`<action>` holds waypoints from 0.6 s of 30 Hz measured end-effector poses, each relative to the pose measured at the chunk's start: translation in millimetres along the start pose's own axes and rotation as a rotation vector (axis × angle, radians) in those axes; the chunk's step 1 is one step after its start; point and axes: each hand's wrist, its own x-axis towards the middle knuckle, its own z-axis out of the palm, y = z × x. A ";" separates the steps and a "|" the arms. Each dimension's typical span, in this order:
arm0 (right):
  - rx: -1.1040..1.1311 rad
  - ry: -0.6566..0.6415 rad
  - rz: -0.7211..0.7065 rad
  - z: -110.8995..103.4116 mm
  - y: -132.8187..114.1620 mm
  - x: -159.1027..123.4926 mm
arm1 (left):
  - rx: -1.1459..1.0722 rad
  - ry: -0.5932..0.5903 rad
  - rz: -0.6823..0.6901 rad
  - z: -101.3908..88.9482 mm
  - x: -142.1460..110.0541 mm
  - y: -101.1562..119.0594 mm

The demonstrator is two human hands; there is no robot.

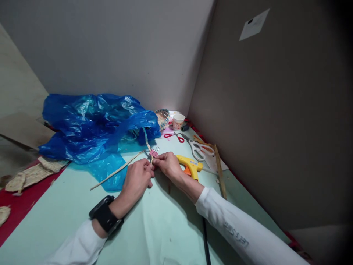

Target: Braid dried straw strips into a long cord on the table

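Observation:
My left hand, with a black watch on the wrist, and my right hand meet near the middle of the table. Between their pinched fingertips is the near end of a thin braided straw cord. A pink binder clip grips the cord just beyond my fingers. From there the cord runs back toward a blue plastic bag. One loose pale strand sticks out to the left. A yellow glue gun lies right beside my right hand.
White-handled scissors, red-handled scissors, a paper cup and a small woven basket are at the back. A brown strip lies along the right wall. Woven straw pieces rest at the left edge.

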 end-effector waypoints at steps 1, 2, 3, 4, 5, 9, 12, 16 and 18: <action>0.014 -0.008 -0.003 -0.4 1.1 0.6 | 0.038 0.015 0.010 0.7 -1.7 2.9; 0.026 -0.015 -0.005 -1.0 1.7 1.2 | 0.087 0.033 0.022 1.1 -3.3 5.9; 0.037 -0.022 -0.008 -1.8 1.8 2.0 | 0.145 0.050 0.036 1.6 -5.0 8.7; 0.049 -0.032 -0.012 -2.9 1.5 2.7 | 0.205 0.064 0.054 2.3 -6.8 11.3; 0.060 -0.044 -0.016 -4.1 1.0 3.4 | 0.266 0.073 0.075 3.3 -8.8 13.6; 0.106 -0.089 -0.023 -9.2 -1.2 5.4 | 0.470 0.068 0.148 12.0 -18.7 19.0; 0.139 -0.103 -0.012 -11.0 -1.8 5.5 | 0.571 0.076 0.170 22.4 -26.6 20.8; 0.186 -0.114 0.017 -10.2 -0.8 4.9 | 0.682 0.069 0.212 30.1 -34.9 25.1; 0.217 -0.118 0.034 -9.8 0.4 4.7 | 0.681 0.015 0.221 23.8 -35.1 28.3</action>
